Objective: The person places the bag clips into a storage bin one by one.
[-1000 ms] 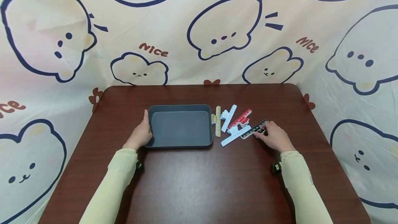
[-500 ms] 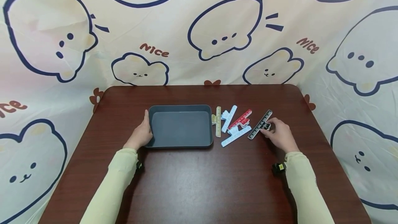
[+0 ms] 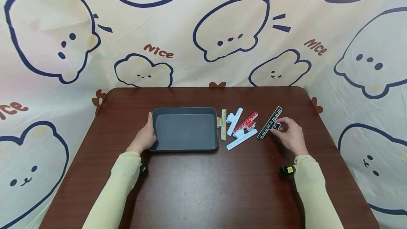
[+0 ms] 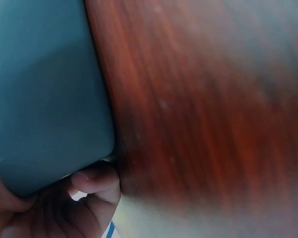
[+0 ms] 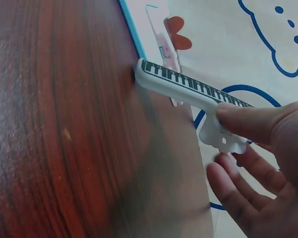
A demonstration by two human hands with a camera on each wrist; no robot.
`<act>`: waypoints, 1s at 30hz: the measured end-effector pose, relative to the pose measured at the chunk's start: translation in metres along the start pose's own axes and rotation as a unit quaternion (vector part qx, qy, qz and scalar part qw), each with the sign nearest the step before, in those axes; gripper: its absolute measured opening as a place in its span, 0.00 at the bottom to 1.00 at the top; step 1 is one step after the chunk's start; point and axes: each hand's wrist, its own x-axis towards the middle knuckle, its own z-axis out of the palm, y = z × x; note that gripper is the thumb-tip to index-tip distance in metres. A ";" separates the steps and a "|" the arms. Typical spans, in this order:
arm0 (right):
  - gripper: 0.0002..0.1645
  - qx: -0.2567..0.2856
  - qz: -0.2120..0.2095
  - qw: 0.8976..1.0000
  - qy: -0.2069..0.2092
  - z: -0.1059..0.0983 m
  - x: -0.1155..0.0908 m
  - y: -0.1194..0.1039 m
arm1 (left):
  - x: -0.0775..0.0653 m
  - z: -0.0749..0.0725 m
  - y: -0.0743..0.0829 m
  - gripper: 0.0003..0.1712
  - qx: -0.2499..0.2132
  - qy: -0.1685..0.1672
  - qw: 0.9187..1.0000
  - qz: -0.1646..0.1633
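A dark grey tray (image 3: 186,132) lies on the table, and my left hand (image 3: 143,138) grips its left end. In the left wrist view, bent digits of that hand (image 4: 82,203) press around the tray's end near a corner (image 4: 97,144). My right hand (image 3: 292,136) pinches a black clip (image 3: 269,123) by its handle. The right wrist view shows the thumb (image 5: 243,119) on this clip (image 5: 188,84), with its piano-key pattern and white edge facing the camera; the other fingers lie under the handle. The clip is tilted, and its nearer end is close to the tabletop.
Right of the tray lie a yellowish clip (image 3: 224,124), a light blue clip (image 3: 234,121), a red clip (image 3: 245,122) and another light blue clip (image 3: 242,139). The red and lower blue ones touch or overlap. A patterned cloth (image 3: 178,24) stands behind the brown table (image 3: 203,190).
My right hand has drawn the black clip right and slightly away, off the other clips, and turned it steeper. The left hand and tray have stayed in place.
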 end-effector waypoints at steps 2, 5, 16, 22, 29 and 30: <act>0.19 0.009 -0.002 1.000 0.005 -0.001 0.000 0.000 | 0.000 0.000 0.000 0.49 0.001 -0.001 1.000 -0.001; 0.16 0.035 -0.003 0.999 0.011 -0.002 0.001 -0.001 | 0.000 0.001 0.000 0.49 -0.001 -0.002 1.000 -0.003; 0.14 0.076 -0.006 0.996 0.036 -0.006 0.006 -0.007 | -0.001 0.000 0.002 0.49 -0.003 -0.002 1.000 0.001; 0.19 0.133 0.019 0.991 0.023 -0.007 0.006 -0.021 | -0.001 0.000 0.002 0.48 -0.003 0.000 1.000 -0.002; 0.23 0.185 0.032 0.982 0.012 -0.005 0.013 -0.037 | 0.000 0.001 0.000 0.48 0.002 0.003 1.000 -0.002; 0.23 0.190 0.033 0.981 0.011 -0.004 0.014 -0.039 | 0.000 0.001 0.000 0.48 0.003 0.003 1.000 -0.001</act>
